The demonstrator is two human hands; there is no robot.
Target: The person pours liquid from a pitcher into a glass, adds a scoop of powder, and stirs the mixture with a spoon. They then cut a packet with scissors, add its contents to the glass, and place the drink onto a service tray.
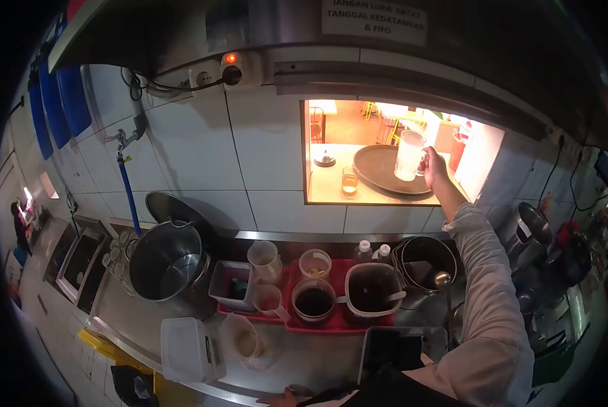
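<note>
Mug point(409, 155), frosted glass, sits gripped by its handle in the right hand point(434, 168), arm stretched through the serving hatch, mug over the round dark tray point(378, 171) on the hatch ledge. Small glass point(349, 181) stands just beside the tray. Left hand point(282, 397) rests flat at the counter's near edge, fingers mostly cut off, so spread can't be told.

Mug point(409, 155) on tray point(378, 169) in the hatch, small glass point(349, 181) left of it, pot point(167, 261) on counter point(304, 359) below left.
</note>
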